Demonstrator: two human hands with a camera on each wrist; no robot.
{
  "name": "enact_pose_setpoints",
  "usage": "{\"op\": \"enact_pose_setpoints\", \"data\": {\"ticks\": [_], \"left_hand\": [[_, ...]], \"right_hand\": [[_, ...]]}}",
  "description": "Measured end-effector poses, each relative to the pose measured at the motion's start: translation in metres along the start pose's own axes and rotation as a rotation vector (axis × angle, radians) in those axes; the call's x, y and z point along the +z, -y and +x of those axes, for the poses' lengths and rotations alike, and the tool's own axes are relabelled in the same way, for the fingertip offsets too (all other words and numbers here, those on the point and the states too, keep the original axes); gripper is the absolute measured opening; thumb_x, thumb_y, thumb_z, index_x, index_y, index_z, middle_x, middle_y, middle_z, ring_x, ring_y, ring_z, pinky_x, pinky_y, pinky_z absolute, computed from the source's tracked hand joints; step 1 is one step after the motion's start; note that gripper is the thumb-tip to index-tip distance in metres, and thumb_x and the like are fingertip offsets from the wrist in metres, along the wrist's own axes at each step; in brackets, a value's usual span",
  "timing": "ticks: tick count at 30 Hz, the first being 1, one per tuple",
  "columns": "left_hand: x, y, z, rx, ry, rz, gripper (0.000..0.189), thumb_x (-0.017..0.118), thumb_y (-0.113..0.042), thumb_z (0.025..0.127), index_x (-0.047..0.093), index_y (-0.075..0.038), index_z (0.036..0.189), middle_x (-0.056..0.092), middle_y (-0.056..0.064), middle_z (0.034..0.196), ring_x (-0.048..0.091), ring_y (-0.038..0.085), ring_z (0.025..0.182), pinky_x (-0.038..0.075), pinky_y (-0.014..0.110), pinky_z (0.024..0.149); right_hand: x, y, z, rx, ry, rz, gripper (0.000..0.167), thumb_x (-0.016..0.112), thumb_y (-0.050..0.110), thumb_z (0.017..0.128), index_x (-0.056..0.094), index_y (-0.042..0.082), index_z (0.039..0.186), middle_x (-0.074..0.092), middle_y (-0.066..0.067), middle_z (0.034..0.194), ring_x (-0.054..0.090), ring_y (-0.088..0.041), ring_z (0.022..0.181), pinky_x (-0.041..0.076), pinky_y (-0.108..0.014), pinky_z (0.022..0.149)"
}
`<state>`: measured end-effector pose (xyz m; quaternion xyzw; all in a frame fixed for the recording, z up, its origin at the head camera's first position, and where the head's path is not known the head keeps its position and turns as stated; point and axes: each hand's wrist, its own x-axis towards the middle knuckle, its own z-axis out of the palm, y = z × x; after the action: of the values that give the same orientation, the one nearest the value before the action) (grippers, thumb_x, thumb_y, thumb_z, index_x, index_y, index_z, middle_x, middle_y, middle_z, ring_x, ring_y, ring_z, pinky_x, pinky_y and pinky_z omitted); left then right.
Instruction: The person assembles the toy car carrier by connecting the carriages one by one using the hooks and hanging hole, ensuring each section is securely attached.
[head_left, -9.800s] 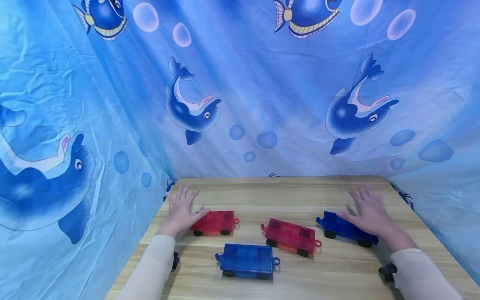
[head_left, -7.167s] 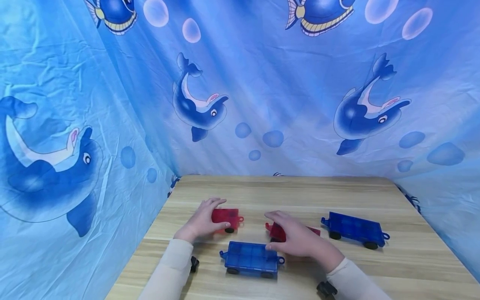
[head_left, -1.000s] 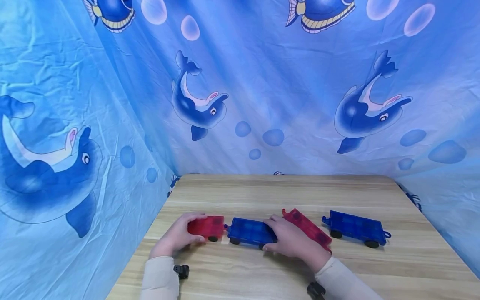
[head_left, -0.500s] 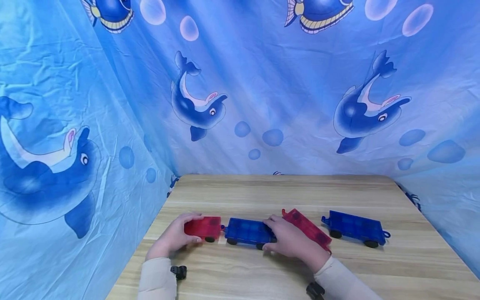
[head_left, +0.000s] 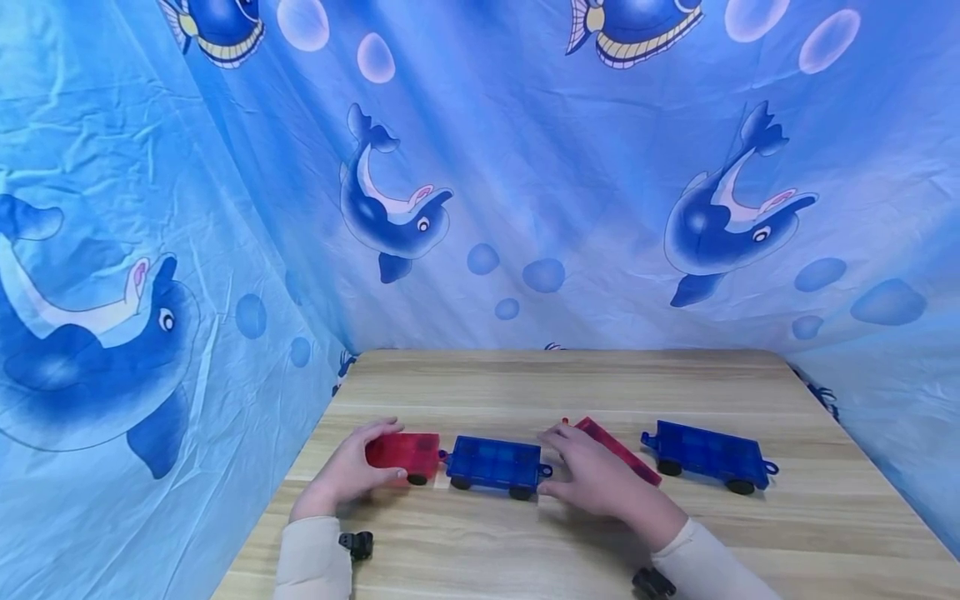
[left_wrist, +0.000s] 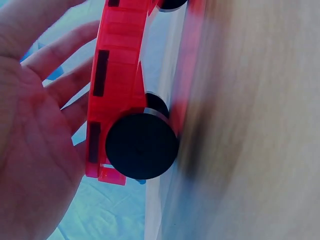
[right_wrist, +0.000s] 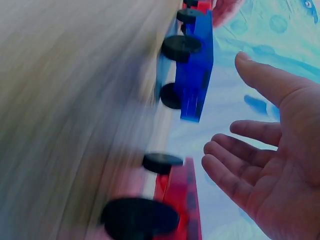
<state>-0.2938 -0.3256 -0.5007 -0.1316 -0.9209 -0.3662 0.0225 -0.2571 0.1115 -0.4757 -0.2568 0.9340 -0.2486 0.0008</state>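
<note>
My left hand (head_left: 348, 471) is spread around the rear of a translucent red toy wagon (head_left: 416, 454), thumb at its near side, fingers at its far side. In the left wrist view a gap shows between palm and wagon (left_wrist: 117, 85). A blue toy wagon (head_left: 495, 462) stands just right of it, its hook at the red wagon's end. My right hand (head_left: 592, 475) is just right of the blue wagon's ring, holding nothing; its fingers are apart from the blue wagon (right_wrist: 195, 70) in the right wrist view. A second red wagon (head_left: 618, 450), set diagonally, is partly hidden behind this hand.
Another blue wagon (head_left: 708, 454) stands to the right, with a hook and a ring at its ends. All are on a wood-grain table (head_left: 450, 383). Blue cloth with dolphins (head_left: 480, 167) hangs behind and at the sides.
Since half a second ago, my right hand has let go of the blue wagon and moved right. My left fingers have loosened at the red wagon. Earlier, this blue wagon stood apart, nearer the front.
</note>
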Motion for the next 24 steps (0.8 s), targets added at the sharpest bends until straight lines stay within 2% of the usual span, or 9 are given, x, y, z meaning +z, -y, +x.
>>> {"op": "enact_pose_setpoints", "data": {"ticks": [3,7,11,16,20,24], "left_hand": [[0.0,-0.002,0.0,0.0,-0.026,-0.019,0.076,0.092,-0.039,0.081,0.061,-0.019,0.148,0.047,0.002,0.16,0.05,0.035,0.138,0.05,0.053,0.106],[0.003,-0.006,0.002,0.027,-0.058,-0.025,0.07,0.089,-0.037,0.085,0.061,-0.021,0.147,0.049,0.005,0.157,0.053,0.036,0.135,0.05,0.054,0.106],[0.007,-0.013,0.007,0.066,-0.089,-0.018,0.065,0.088,-0.034,0.087,0.062,-0.023,0.145,0.053,0.006,0.154,0.051,0.035,0.138,0.045,0.057,0.11],[0.013,-0.028,0.013,0.084,-0.122,-0.005,0.061,0.087,-0.035,0.089,0.063,-0.024,0.144,0.056,0.003,0.149,0.049,0.033,0.141,0.042,0.06,0.113],[0.02,-0.044,0.014,0.096,-0.111,-0.001,0.059,0.084,-0.038,0.09,0.062,-0.026,0.144,0.055,0.001,0.151,0.047,0.033,0.143,0.041,0.061,0.113],[0.028,-0.057,0.018,0.144,-0.091,-0.006,0.059,0.085,-0.034,0.091,0.062,-0.026,0.144,0.056,-0.001,0.149,0.049,0.031,0.142,0.043,0.059,0.112]], "right_hand": [[-0.005,-0.006,-0.006,0.03,-0.039,-0.008,0.072,0.083,0.046,0.089,0.058,0.018,0.15,0.05,-0.011,0.156,0.048,-0.034,0.143,0.046,-0.057,0.11],[-0.009,-0.014,-0.012,0.041,-0.119,-0.04,0.067,0.086,0.046,0.087,0.063,0.02,0.144,0.06,-0.002,0.139,0.061,-0.025,0.123,0.055,-0.05,0.099],[-0.014,-0.024,-0.02,0.064,-0.187,-0.066,0.066,0.089,0.042,0.084,0.066,0.019,0.141,0.063,0.004,0.123,0.063,-0.02,0.107,0.061,-0.045,0.083],[-0.021,-0.035,-0.029,0.097,-0.235,-0.065,0.069,0.091,0.038,0.083,0.065,0.014,0.142,0.066,-0.006,0.125,0.064,-0.029,0.11,0.061,-0.052,0.082],[-0.023,-0.042,-0.034,0.139,-0.247,-0.059,0.073,0.092,0.039,0.081,0.064,0.012,0.143,0.066,-0.008,0.127,0.062,-0.03,0.113,0.06,-0.054,0.084],[-0.025,-0.047,-0.038,0.165,-0.261,-0.054,0.074,0.093,0.043,0.079,0.065,0.012,0.141,0.066,-0.007,0.126,0.062,-0.029,0.113,0.059,-0.054,0.085]]}}
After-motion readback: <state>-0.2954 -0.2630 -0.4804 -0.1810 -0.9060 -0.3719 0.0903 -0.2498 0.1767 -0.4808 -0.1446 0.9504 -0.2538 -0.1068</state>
